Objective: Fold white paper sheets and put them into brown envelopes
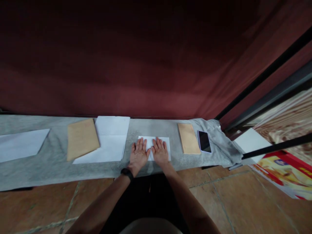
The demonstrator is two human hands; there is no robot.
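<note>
A small white sheet of paper [166,139] lies on the grey cloth in front of me, partly covered by both hands. My left hand [139,154] rests flat on its left part, fingers stretched out, with a dark band on the wrist. Flat on the right part lies my right hand [160,152], its fingers pointing away from me. The two thumbs almost meet near the middle of the paper. Left of my hands is a stack of larger white paper [110,143], overlapped by a brown envelope-like piece [82,139].
The grey cloth [58,169] covers a long narrow table beside a dark red curtain [146,65]. To the right lie a tan notebook-like item [188,138] and a phone [204,141]. More white paper [21,144] lies far left. A red-yellow box [287,175] stands at right, near dark poles.
</note>
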